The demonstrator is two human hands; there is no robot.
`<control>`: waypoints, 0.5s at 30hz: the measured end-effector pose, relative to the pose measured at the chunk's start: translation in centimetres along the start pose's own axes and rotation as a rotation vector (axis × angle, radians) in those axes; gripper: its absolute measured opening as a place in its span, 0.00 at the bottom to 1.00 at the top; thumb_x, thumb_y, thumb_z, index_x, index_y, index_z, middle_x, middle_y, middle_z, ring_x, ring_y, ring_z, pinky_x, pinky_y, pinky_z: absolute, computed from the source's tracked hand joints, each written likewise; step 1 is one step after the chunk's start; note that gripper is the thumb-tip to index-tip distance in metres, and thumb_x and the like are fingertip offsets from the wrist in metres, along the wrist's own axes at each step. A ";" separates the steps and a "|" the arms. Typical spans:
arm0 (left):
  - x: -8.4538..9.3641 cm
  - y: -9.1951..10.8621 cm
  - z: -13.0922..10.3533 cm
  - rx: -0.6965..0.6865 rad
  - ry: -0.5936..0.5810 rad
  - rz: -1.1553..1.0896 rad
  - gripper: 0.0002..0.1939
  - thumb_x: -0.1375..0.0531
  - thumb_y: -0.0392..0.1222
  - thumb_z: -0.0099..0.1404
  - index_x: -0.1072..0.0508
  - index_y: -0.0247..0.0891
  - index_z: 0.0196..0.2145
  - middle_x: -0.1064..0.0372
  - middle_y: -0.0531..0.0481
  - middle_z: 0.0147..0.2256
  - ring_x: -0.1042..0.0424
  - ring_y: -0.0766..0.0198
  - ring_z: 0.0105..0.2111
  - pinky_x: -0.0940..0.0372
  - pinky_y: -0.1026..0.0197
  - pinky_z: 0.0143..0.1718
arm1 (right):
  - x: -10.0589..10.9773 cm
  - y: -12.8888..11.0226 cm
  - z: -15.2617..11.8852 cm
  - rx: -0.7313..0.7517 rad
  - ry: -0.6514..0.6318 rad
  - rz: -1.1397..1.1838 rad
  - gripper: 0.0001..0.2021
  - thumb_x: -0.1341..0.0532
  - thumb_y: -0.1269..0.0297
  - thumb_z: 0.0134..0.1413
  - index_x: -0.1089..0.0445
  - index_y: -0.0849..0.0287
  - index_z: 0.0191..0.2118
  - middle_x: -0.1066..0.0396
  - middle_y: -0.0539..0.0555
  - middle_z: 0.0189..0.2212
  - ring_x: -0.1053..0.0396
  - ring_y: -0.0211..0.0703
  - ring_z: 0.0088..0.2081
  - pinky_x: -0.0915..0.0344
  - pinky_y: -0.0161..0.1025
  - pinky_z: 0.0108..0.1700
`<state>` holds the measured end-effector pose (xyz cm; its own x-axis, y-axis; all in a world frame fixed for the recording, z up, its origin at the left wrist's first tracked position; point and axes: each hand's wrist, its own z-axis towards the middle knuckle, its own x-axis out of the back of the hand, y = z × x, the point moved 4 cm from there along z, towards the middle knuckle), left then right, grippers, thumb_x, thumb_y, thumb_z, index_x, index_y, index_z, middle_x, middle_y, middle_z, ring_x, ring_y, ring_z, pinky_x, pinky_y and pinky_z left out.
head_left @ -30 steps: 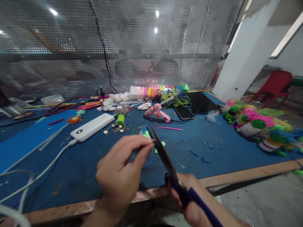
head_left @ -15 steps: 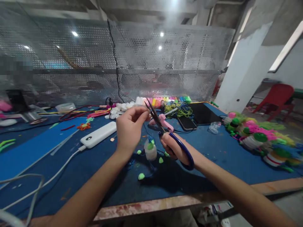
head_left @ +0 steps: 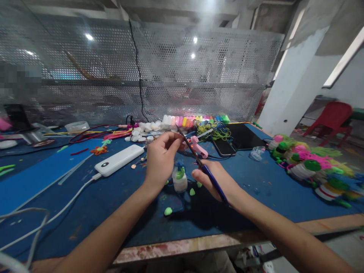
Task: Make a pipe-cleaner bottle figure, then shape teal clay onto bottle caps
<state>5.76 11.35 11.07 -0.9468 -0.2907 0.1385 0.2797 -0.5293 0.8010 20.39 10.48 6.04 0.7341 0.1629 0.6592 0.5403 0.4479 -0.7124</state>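
My right hand (head_left: 217,177) grips a pair of scissors (head_left: 211,176) by the blue handles, with the dark blades pointing up and left. The blade tips reach close to the fingertips of my left hand (head_left: 161,159). Those fingers are pinched together; whatever they hold is too small to make out. Below and between the hands stands a small white bottle-like figure (head_left: 180,184) with green and blue on top. Light green clay pieces (head_left: 168,211) lie around it on the blue table mat. A pink glue gun (head_left: 198,147) lies behind the scissors.
A white power bank (head_left: 119,160) with a cable lies to the left. Behind are tangled yarn (head_left: 217,131), a phone (head_left: 224,148), a black tablet (head_left: 247,137) and clay tubs (head_left: 170,120). Several yarn-topped figures (head_left: 305,168) line the right side. A perforated metal screen (head_left: 176,72) stands at the back.
The scissors have turned in my right hand so their handles show edge-on. My left hand has shifted slightly right and down, still pinched. The power bank shows more fully.
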 end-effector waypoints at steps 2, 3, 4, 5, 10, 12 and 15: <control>0.0 0.1 0.0 -0.004 -0.004 0.012 0.05 0.42 0.35 0.59 0.29 0.37 0.26 0.31 0.55 0.22 0.30 0.68 0.25 0.33 0.66 0.30 | 0.0 -0.1 0.0 0.013 0.011 -0.004 0.22 0.47 0.43 0.53 0.43 0.58 0.24 0.40 0.49 0.21 0.45 0.36 0.24 0.51 0.34 0.27; 0.0 0.1 0.0 -0.004 -0.003 0.014 0.05 0.42 0.35 0.59 0.29 0.37 0.26 0.31 0.55 0.22 0.30 0.68 0.25 0.33 0.66 0.30 | 0.1 -0.2 -0.1 0.024 0.019 -0.004 0.23 0.47 0.42 0.53 0.44 0.58 0.23 0.40 0.49 0.20 0.45 0.35 0.23 0.51 0.34 0.26; 0.0 0.2 0.1 -0.002 -0.003 0.014 0.05 0.42 0.35 0.59 0.29 0.37 0.25 0.31 0.55 0.22 0.30 0.68 0.24 0.33 0.66 0.30 | 0.1 -0.2 0.0 0.034 0.023 -0.003 0.23 0.48 0.42 0.54 0.44 0.58 0.22 0.41 0.49 0.19 0.46 0.35 0.22 0.52 0.34 0.26; 0.0 0.2 0.1 0.001 -0.003 0.009 0.05 0.42 0.35 0.59 0.30 0.37 0.25 0.31 0.55 0.22 0.30 0.68 0.24 0.33 0.66 0.30 | 0.1 -0.3 0.0 0.041 0.025 0.001 0.24 0.49 0.42 0.54 0.45 0.58 0.21 0.43 0.48 0.18 0.47 0.35 0.22 0.53 0.34 0.25; -0.1 -0.1 0.1 0.057 -0.006 -0.057 0.04 0.40 0.35 0.57 0.29 0.36 0.25 0.30 0.55 0.22 0.30 0.68 0.24 0.32 0.67 0.29 | -0.1 0.1 0.1 0.062 0.078 0.094 0.26 0.53 0.40 0.55 0.48 0.57 0.19 0.48 0.47 0.16 0.50 0.33 0.20 0.56 0.34 0.23; -0.1 -0.6 0.2 0.102 -0.006 -0.139 0.02 0.38 0.37 0.55 0.27 0.36 0.27 0.29 0.54 0.24 0.29 0.68 0.24 0.32 0.67 0.30 | -0.3 0.7 0.2 0.056 0.089 0.221 0.27 0.53 0.38 0.55 0.48 0.57 0.20 0.48 0.46 0.16 0.49 0.34 0.19 0.53 0.33 0.22; -0.2 -1.3 0.4 0.169 -0.017 -0.298 0.07 0.36 0.40 0.55 0.23 0.37 0.33 0.26 0.53 0.27 0.28 0.68 0.27 0.31 0.65 0.33 | -0.4 1.6 0.4 0.044 0.098 0.370 0.26 0.53 0.37 0.54 0.46 0.56 0.23 0.45 0.46 0.17 0.44 0.35 0.19 0.46 0.34 0.22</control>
<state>5.52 12.40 10.20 -0.9858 -0.1286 -0.1077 -0.0390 -0.4488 0.8928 20.80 11.53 4.77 0.9134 0.2365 0.3314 0.2145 0.4122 -0.8855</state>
